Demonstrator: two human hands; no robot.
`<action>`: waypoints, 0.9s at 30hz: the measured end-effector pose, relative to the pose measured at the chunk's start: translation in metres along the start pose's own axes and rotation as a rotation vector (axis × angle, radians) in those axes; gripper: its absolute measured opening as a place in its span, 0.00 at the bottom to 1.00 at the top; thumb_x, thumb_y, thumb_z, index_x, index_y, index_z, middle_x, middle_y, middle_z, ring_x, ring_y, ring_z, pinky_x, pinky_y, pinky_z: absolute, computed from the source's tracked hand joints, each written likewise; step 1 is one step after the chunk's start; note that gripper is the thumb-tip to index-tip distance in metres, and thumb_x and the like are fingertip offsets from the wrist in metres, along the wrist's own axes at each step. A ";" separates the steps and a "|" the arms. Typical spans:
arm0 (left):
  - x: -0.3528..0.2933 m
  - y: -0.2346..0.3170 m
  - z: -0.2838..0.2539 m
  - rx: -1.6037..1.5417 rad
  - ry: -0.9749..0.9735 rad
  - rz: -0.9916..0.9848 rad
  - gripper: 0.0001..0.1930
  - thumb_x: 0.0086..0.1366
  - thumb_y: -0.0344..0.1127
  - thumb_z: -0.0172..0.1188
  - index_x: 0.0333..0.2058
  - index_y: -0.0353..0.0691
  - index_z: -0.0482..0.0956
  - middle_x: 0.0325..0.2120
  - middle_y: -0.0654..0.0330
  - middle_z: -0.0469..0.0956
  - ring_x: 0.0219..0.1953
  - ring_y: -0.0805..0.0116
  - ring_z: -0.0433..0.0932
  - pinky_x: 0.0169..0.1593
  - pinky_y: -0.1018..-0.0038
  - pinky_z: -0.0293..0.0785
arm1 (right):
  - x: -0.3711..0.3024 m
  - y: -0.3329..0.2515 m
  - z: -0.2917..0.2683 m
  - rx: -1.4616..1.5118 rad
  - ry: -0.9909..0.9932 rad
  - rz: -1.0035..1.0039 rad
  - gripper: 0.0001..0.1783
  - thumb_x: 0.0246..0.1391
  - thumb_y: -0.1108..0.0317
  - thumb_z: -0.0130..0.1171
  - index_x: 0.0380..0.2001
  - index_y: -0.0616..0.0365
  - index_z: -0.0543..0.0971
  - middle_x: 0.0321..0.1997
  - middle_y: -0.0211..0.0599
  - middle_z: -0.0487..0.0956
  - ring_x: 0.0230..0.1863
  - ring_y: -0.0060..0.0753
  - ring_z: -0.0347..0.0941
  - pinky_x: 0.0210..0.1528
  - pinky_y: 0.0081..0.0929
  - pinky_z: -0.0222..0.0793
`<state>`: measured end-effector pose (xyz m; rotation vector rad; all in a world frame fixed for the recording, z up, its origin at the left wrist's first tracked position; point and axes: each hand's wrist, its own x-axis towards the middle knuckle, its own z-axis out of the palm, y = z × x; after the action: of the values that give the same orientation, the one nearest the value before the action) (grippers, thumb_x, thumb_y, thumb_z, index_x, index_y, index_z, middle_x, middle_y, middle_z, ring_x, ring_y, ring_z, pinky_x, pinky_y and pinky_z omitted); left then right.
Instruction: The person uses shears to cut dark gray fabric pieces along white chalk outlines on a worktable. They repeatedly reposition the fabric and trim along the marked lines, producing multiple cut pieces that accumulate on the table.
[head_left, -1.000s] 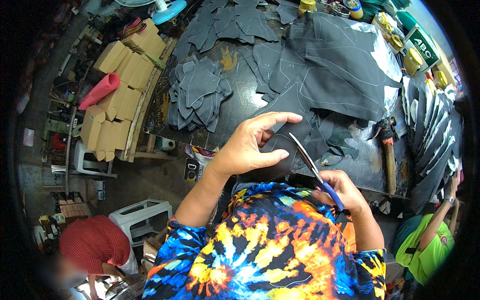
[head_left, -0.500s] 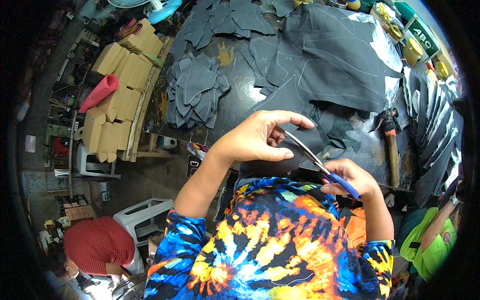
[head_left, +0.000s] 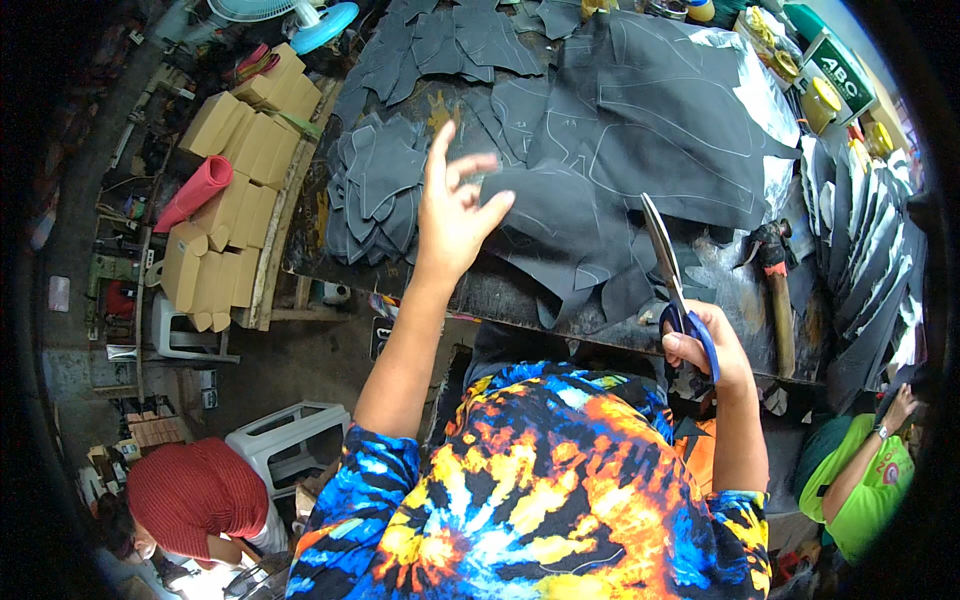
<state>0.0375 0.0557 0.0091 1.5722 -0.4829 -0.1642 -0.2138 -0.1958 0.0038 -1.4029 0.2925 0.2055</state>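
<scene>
My left hand (head_left: 455,222) is raised over the dark table with its fingers spread and nothing in it. It is just right of a pile of cut dark grey pieces (head_left: 372,185), which look like leather or fabric. In my right hand (head_left: 708,345) is a pair of scissors (head_left: 664,248) with blue handles, blades pointing away from me and nearly together. Ahead of both hands spreads a large dark grey sheet (head_left: 670,130) with pale outlines drawn on it. Its loose near part (head_left: 560,225) lies between my hands, close to the table's front edge.
A hammer (head_left: 778,290) lies right of the scissors. Folded dark sheets (head_left: 860,260) stand at the far right. More cut pieces (head_left: 440,50) cover the table's back left. Boxes (head_left: 240,190) and a pink roll (head_left: 195,192) are left. Two other people (head_left: 200,490) sit nearby.
My left hand has moved away from the scissors, up and left toward the pile, and its fingers have spread. The scissors have swung from pointing up-left to nearly straight away from me.
</scene>
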 end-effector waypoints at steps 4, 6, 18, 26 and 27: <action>-0.031 -0.025 -0.018 -0.023 -0.247 -0.390 0.57 0.56 0.19 0.69 0.76 0.49 0.41 0.37 0.55 0.80 0.35 0.75 0.81 0.39 0.76 0.80 | 0.002 0.020 0.002 0.081 -0.040 -0.031 0.14 0.57 0.62 0.69 0.31 0.56 0.75 0.24 0.27 0.75 0.25 0.19 0.71 0.29 0.19 0.68; -0.046 -0.028 -0.013 -0.263 -0.331 -0.418 0.57 0.56 0.20 0.69 0.76 0.52 0.40 0.43 0.54 0.78 0.35 0.75 0.80 0.38 0.75 0.79 | 0.004 0.027 0.006 0.094 -0.065 -0.005 0.15 0.58 0.60 0.68 0.30 0.57 0.75 0.23 0.28 0.75 0.26 0.20 0.72 0.30 0.20 0.68; -0.055 0.013 0.069 -0.544 -0.154 -0.091 0.33 0.62 0.16 0.64 0.66 0.33 0.66 0.52 0.56 0.79 0.50 0.74 0.80 0.57 0.76 0.76 | 0.008 0.028 0.049 0.020 -0.142 -0.153 0.21 0.58 0.50 0.66 0.35 0.56 0.73 0.31 0.26 0.71 0.35 0.20 0.65 0.40 0.21 0.65; -0.057 0.020 0.072 -0.414 -0.149 -0.008 0.34 0.61 0.15 0.63 0.66 0.33 0.67 0.52 0.56 0.79 0.50 0.75 0.79 0.56 0.78 0.76 | 0.018 0.020 0.056 -0.152 -0.033 -0.152 0.18 0.56 0.57 0.70 0.33 0.56 0.72 0.27 0.24 0.70 0.30 0.18 0.63 0.32 0.21 0.63; -0.058 0.020 0.072 -0.415 -0.149 -0.018 0.33 0.61 0.15 0.63 0.66 0.32 0.67 0.52 0.56 0.79 0.50 0.75 0.79 0.56 0.78 0.76 | 0.018 0.019 0.057 -0.173 -0.023 -0.162 0.18 0.56 0.57 0.70 0.32 0.56 0.72 0.27 0.24 0.70 0.29 0.18 0.63 0.32 0.21 0.63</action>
<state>-0.0465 0.0128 0.0127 1.1624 -0.5140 -0.3735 -0.1977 -0.1373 -0.0115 -1.5869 0.1436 0.1150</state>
